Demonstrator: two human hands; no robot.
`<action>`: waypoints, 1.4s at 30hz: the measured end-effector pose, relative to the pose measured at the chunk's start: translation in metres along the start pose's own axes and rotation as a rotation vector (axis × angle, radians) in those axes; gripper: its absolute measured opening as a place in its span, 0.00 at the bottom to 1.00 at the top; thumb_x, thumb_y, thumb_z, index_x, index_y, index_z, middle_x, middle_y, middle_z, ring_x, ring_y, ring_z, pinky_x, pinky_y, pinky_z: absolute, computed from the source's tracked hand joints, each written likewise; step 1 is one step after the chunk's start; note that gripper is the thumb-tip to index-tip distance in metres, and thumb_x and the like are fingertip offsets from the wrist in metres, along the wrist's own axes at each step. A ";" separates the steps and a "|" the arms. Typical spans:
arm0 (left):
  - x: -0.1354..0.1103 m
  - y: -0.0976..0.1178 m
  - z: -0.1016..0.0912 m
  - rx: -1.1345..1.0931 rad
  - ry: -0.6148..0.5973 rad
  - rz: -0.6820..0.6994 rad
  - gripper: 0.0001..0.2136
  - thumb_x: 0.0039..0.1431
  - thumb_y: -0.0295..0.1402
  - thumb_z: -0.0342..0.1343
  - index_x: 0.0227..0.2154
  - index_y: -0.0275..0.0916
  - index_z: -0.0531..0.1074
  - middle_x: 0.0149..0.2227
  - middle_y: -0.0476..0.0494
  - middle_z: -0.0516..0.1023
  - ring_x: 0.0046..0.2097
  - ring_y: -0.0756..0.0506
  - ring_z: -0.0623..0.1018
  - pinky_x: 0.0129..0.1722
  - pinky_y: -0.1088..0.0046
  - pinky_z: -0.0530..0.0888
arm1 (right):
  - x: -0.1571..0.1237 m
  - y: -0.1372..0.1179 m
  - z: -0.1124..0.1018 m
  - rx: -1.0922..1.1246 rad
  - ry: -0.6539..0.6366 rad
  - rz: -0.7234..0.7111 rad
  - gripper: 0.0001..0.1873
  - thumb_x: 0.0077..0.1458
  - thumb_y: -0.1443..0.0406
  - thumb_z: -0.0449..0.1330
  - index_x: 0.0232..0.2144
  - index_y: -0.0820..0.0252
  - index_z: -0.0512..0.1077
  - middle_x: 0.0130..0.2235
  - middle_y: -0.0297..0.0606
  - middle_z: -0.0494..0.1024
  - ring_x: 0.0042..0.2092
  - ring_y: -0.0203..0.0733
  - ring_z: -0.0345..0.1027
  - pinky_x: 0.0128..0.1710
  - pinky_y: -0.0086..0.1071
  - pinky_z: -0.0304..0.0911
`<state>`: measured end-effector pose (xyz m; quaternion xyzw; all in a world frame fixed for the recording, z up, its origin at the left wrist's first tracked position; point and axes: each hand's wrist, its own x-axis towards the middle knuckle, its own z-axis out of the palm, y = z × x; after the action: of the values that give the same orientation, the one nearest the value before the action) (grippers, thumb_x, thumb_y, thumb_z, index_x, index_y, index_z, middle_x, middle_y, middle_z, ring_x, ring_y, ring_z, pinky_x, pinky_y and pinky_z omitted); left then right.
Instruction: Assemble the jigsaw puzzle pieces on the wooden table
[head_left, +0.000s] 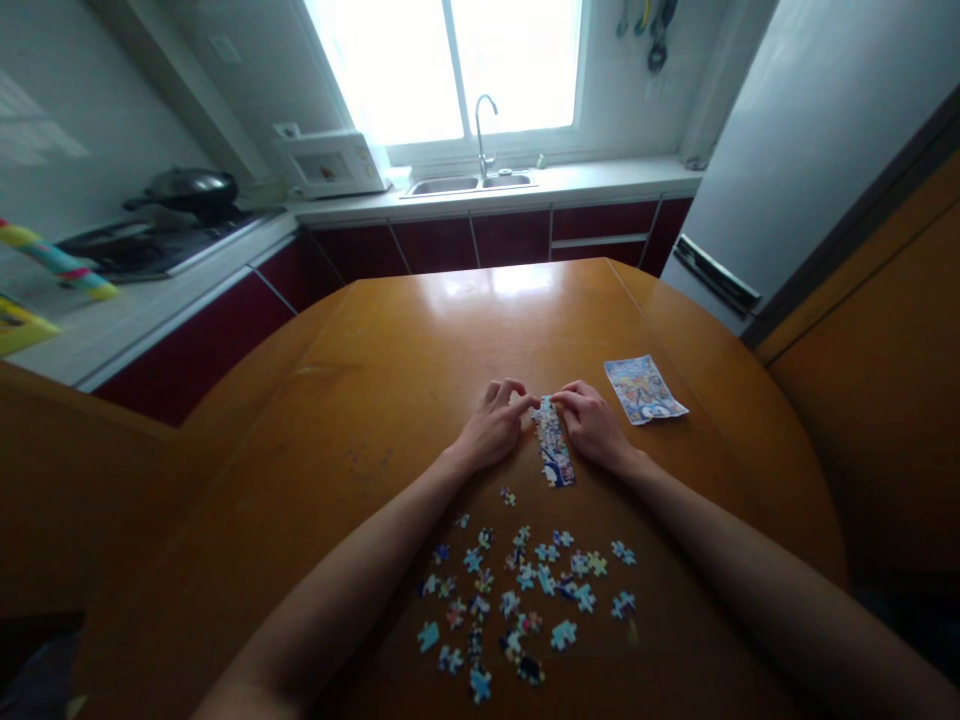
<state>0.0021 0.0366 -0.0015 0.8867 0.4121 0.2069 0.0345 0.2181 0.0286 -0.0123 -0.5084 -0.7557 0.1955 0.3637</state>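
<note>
— Jigsaw strip (553, 450)?
— On tabletop (375, 380); left hand (491, 425) at its 10 o'clock, right hand (592, 425) at 2. Grip: both at strip's 12 o'clock end; whether pinching, cannot tell.
— Step?
— Apparently edge-fitting; next calls for alignment. Loose pieces (526, 575): 6 o'clock.

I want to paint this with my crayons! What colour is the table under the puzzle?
The table is orange-brown and shiny, showing best in the head view.

Left hand (491, 428) and right hand (597, 428) bare, fingers (513, 387) slim; left forearm (367, 560) and right forearm (739, 550) likewise uncovered, tapering toward narrow wrists (459, 456)
</note>
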 end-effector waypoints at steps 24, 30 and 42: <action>0.004 -0.008 0.002 -0.201 0.230 -0.207 0.17 0.51 0.16 0.46 0.40 0.40 0.70 0.42 0.44 0.71 0.49 0.42 0.67 0.53 0.62 0.68 | 0.001 0.007 0.001 0.088 0.053 0.010 0.13 0.59 0.70 0.53 0.39 0.59 0.78 0.42 0.41 0.75 0.45 0.44 0.70 0.49 0.36 0.65; 0.005 -0.010 0.004 -0.196 0.232 -0.227 0.17 0.50 0.17 0.46 0.40 0.40 0.70 0.42 0.44 0.72 0.49 0.42 0.67 0.52 0.62 0.68 | 0.000 0.008 0.000 0.093 0.046 0.008 0.13 0.59 0.70 0.54 0.39 0.60 0.78 0.42 0.42 0.75 0.44 0.43 0.70 0.49 0.36 0.65; 0.006 -0.012 0.007 -0.241 0.265 -0.234 0.17 0.50 0.16 0.47 0.38 0.40 0.70 0.41 0.45 0.73 0.48 0.42 0.68 0.52 0.62 0.68 | -0.001 0.002 -0.016 0.157 0.033 -0.006 0.11 0.57 0.68 0.57 0.40 0.61 0.78 0.41 0.41 0.75 0.37 0.39 0.70 0.39 0.34 0.66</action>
<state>-0.0006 0.0497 -0.0086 0.7873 0.4855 0.3639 0.1098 0.2312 0.0278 -0.0034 -0.4793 -0.7335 0.2445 0.4153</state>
